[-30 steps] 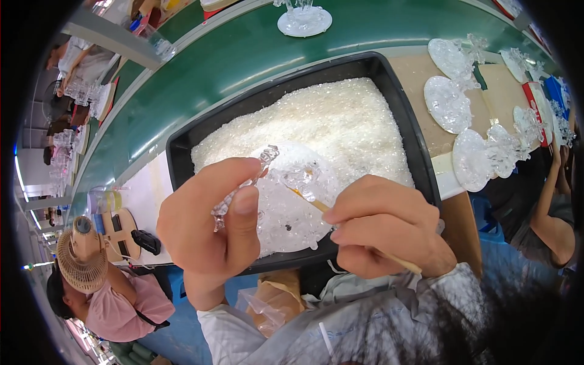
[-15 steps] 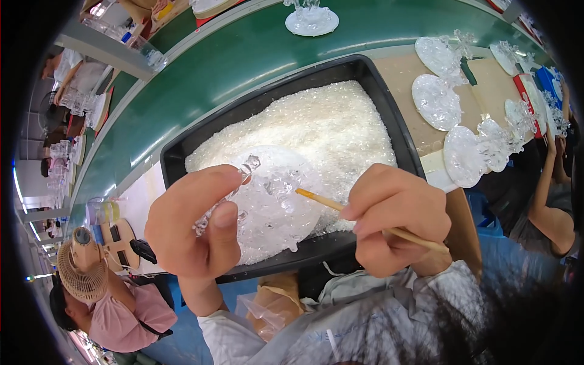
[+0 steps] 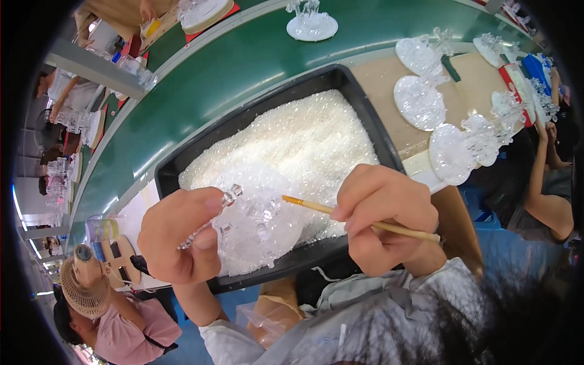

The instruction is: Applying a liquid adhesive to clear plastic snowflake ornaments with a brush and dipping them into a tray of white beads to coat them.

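Between the thumb and fingers of my left hand [image 3: 176, 234] is a clear, crystal-like ornament [image 3: 233, 193] with a round white disc base [image 3: 283, 234]. The ornament is tilted, its disc facing up over the tray. Transparent pieces rise from the disc, but their shape is hard to make out. My right hand [image 3: 389, 219] pinches a thin wooden-handled brush [image 3: 316, 207]. Its orange-brown tip points left and lies just over the clear pieces; whether it touches them I cannot tell. Beneath both hands, a black tray [image 3: 380, 131] holds white glittery granules [image 3: 292, 131].
Several similar ornaments [image 3: 420, 103] lie on brown board at the right. Another ornament [image 3: 312, 27] stands on the green work surface [image 3: 243, 73] beyond the tray. A person in pink [image 3: 137, 322] sits at lower left near a beige fan [image 3: 85, 280]; another person's arm [image 3: 544, 182] is at far right.
The view has shifted slightly, so the tray and ornaments appear a little left and lower. My hands keep their grips, and the brush tip stays close to the ornament's clear pieces.
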Motion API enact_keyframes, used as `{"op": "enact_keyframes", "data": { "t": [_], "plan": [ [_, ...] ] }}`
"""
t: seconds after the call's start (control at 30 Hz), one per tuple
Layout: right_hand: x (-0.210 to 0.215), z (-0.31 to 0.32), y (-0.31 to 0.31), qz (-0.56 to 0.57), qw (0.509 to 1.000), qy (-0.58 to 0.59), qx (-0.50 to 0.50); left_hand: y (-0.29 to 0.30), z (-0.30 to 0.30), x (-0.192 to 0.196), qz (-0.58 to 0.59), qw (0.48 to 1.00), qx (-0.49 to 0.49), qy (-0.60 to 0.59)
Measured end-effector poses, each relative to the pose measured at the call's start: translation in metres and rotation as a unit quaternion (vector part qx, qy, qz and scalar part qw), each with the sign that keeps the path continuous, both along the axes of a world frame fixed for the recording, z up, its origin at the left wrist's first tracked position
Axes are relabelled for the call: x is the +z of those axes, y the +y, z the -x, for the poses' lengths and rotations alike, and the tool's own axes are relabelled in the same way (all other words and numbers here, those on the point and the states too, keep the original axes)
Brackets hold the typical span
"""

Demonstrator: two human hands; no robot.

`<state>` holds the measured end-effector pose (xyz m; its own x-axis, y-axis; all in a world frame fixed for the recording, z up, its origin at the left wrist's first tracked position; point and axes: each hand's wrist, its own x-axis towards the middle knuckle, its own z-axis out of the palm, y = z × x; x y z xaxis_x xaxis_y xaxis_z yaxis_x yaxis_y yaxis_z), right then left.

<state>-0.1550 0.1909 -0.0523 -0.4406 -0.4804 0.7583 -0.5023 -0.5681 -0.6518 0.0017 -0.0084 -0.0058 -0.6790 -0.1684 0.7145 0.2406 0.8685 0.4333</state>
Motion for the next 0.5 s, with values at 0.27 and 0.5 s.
{"op": "enact_keyframes", "data": {
  "t": [0.27, 0.5],
  "plan": [
    [0.069, 0.086, -0.018, -0.083, 0.99, -0.093, -0.071, -0.012, -0.006, 0.01, 0.023, 0.997, 0.066, -0.028],
    [0.061, 0.296, -0.171, -0.389, 0.841, 0.22, -0.304, -0.014, 0.003, 0.015, 0.012, 0.987, 0.159, -0.026]
  ]
}}
